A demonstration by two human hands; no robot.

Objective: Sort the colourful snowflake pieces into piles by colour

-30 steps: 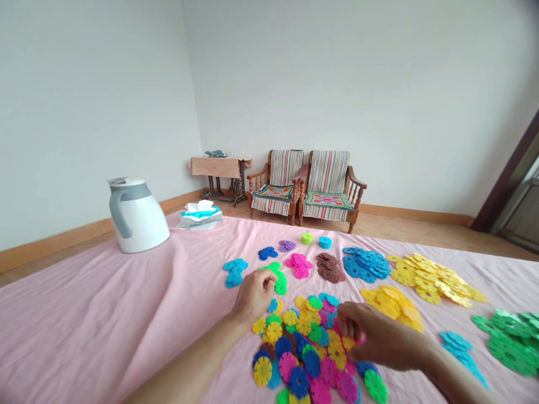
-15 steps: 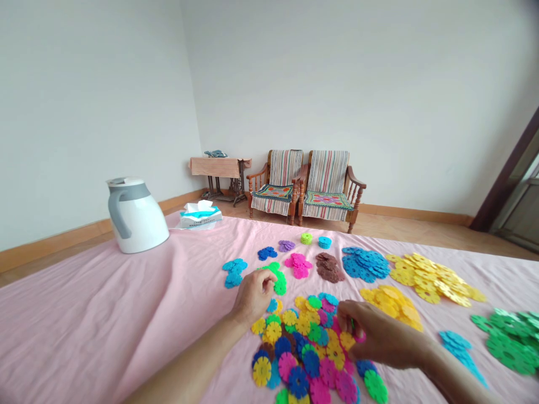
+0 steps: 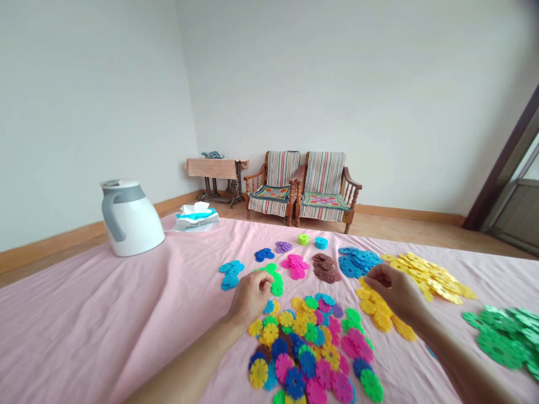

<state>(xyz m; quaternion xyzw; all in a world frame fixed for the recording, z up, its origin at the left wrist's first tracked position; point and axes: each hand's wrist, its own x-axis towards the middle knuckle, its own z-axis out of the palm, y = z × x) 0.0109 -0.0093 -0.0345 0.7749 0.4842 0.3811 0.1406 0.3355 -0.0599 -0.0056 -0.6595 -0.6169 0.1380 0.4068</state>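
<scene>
My left hand (image 3: 252, 293) is closed beside a small group of bright green notched flower discs (image 3: 276, 285), its fingertips pinched together; what they hold, if anything, is hidden. Over the nearer group of yellow discs (image 3: 379, 315) hovers my right hand (image 3: 396, 290), fingers curled in, and I cannot make out anything between them. Between and below both hands spreads a mixed heap of plastic discs (image 3: 311, 333) in pink, yellow, blue, green and brown. Behind it lie groups of pink discs (image 3: 295, 266), brown discs (image 3: 324, 267) and light blue discs (image 3: 231, 275).
Further groups are blue discs (image 3: 357, 262), a larger yellow pile (image 3: 433, 275) and dark green discs (image 3: 501, 339). On the pink cloth (image 3: 126, 314) stand a white thermos jug (image 3: 137, 224) and a tissue box (image 3: 197, 219). Two wooden armchairs (image 3: 322, 196) stand beyond.
My right hand has moved up and right from the mixed heap to over the nearer yellow discs. My left hand has stayed by the green discs. The view has shifted slightly.
</scene>
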